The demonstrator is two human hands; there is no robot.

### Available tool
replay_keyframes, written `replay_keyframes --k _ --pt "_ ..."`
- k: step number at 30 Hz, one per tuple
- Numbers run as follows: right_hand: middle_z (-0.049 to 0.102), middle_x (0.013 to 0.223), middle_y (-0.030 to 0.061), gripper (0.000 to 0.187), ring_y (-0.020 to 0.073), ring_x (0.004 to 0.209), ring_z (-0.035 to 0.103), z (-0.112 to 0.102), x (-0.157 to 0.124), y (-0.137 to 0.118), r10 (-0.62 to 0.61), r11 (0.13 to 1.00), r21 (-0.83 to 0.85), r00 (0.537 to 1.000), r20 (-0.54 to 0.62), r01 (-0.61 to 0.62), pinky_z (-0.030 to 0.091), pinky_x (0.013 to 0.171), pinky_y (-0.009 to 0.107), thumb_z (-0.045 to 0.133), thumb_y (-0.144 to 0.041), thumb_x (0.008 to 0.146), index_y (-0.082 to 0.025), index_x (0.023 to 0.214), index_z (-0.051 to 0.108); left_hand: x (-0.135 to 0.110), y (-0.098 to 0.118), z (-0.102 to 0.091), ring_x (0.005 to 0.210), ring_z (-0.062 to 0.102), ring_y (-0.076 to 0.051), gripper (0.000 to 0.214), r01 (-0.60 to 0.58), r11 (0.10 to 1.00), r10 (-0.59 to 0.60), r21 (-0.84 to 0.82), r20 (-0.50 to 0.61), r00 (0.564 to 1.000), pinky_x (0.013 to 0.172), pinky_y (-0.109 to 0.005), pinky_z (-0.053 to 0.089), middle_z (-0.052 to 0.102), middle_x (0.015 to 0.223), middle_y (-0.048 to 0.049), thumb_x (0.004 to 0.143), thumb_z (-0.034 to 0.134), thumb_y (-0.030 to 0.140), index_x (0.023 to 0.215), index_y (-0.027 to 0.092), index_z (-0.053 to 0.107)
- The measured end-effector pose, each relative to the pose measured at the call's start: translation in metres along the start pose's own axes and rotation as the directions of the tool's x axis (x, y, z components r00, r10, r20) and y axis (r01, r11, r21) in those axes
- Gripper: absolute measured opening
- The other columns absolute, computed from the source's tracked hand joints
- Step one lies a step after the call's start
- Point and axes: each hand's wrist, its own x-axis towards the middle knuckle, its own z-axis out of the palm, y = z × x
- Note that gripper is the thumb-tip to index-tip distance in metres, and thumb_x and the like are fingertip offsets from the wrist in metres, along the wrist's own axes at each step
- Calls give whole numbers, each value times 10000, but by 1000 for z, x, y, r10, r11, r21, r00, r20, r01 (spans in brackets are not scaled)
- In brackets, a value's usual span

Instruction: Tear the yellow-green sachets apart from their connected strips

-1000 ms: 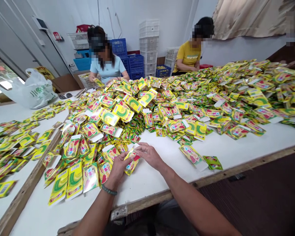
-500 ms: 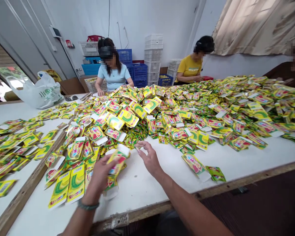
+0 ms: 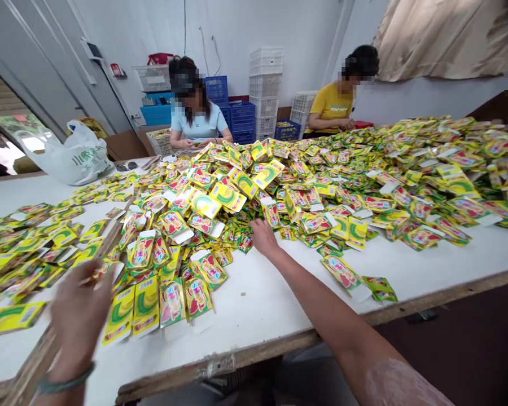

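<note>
My left hand [image 3: 82, 307] is blurred by motion above the wooden strip at the left, its fingers bent; whether it holds anything cannot be made out. A small printed box with a white flap [image 3: 117, 272] lies just beyond its fingertips. My right hand [image 3: 264, 237] reaches to the foot of the heap, fingers curled together among small green sachets [image 3: 244, 241]; what they grip is hidden. Between my hands lie yellow boxes with a banana print [image 3: 146, 304] and a box with a red fruit print [image 3: 209, 269], its white flap up.
A large heap of yellow boxes [image 3: 232, 192] spreads across the white table [image 3: 254, 316]. More boxes [image 3: 21, 270] lie beyond the wooden strip [image 3: 38, 361]. A white plastic bag [image 3: 74, 155] stands at back left. Co-workers sit opposite, before stacked crates [image 3: 266, 93].
My left hand has moved left, away from the middle, where it held a printed box. My right hand has reached forward to the sachets. The view has shifted slightly.
</note>
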Motion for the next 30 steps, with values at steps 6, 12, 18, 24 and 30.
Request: replay_keyframes --k 6,12,18,24,30 --pt "530 647 -30 159 123 610 511 -21 -50 29 200 858 483 980 2 -176 426 585 242 627 -261 706 -173 823 565 -45 100 100 927 551 -280 208 -608 793 562 -46 443 699 817 -381 393 676 858 -123 761 458 259 812 159 633" --pt "559 784 0 327 113 628 521 -31 -94 41 345 811 488 937 48 -323 458 616 252 678 -240 612 -173 923 600 -50 131 145 821 598 -305 275 -643 766 518 2 591 618 754 -406 374 666 793 -202 737 378 58 811 84 642" --pt "595 913 50 295 157 800 564 -41 -103 32 253 922 287 965 63 -260 439 746 281 625 -276 733 -188 1014 597 -50 126 131 696 605 -240 310 -498 860 471 -113 551 689 588 -302 381 659 754 -119 807 399 197 1028 134 607" --pt "575 1047 91 420 216 962 526 -50 -122 16 254 962 61 952 173 -267 403 826 312 609 -358 756 -186 1132 534 -90 118 129 449 469 -93 317 554 549 214 -626 746 631 452 -209 342 547 553 32 627 671 384 828 147 608" --pt "616 972 115 567 253 915 549 -44 -139 3 375 918 51 904 207 -393 411 771 323 645 -341 701 -149 1207 479 -111 118 129 567 578 -124 303 790 315 195 -525 851 488 571 -255 469 633 660 -12 524 737 228 784 135 612"
